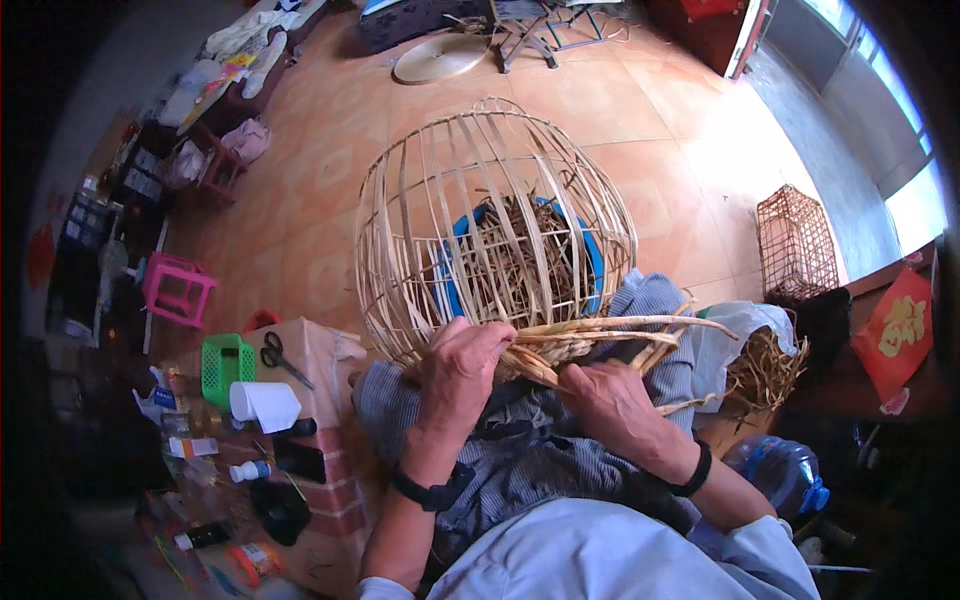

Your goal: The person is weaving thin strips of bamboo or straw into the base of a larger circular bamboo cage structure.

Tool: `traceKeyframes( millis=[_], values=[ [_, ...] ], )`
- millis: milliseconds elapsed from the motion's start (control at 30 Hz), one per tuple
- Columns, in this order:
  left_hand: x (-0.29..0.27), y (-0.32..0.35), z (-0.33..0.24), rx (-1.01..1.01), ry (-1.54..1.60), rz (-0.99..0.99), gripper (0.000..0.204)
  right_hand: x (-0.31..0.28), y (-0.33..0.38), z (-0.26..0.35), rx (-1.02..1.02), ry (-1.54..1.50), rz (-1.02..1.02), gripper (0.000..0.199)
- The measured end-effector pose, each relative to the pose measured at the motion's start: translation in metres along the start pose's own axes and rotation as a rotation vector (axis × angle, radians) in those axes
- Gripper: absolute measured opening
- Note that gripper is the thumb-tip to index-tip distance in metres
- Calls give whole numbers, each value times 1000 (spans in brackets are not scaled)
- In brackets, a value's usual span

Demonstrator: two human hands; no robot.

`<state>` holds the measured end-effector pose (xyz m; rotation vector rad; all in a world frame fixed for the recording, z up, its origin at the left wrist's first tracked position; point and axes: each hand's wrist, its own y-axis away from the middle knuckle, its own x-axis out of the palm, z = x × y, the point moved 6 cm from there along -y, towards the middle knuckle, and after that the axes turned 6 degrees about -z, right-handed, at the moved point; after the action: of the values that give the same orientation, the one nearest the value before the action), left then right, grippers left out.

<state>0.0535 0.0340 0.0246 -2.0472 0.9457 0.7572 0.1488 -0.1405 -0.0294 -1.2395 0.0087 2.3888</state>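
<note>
A large round basket frame (490,150) of thin pale strips rests against my lap, its open ribs bulging away from me. Along its near edge runs a thick braid (548,350) of dried plant stalks. My left hand (460,365) is closed on the left part of that braid, fingers bent over it. Lower and to the right, my right hand (615,400) pinches dried stalks (640,325) whose long loose ends stick out to the right. Its fingertips are partly hidden. Through the ribs I see a blue basin (595,262) filled with short brown stalks.
At my left a low table holds scissors (285,360), a green plastic basket (228,368), a white roll (265,405) and bottles. A pink stool (178,290) stands beyond. To the right are a bag of dried stalks (770,365), a wire cage (795,245) and a plastic jug (780,475).
</note>
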Motion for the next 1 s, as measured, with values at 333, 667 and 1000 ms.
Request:
traceKeyframes(
  millis=[333, 667, 1000],
  values=[
    [0, 23, -17, 81, -60, -22, 46, -32, 25, -5, 617, -1065, 537, 27],
    [18, 29, -2, 5, -36, -180, 34, -152, 27, -28, 99, -1977, -128, 42],
    [24, 28, 7, -99, -11, -193, 26, -81, 25, -47, 481, -1054, 533, 21]
  ],
)
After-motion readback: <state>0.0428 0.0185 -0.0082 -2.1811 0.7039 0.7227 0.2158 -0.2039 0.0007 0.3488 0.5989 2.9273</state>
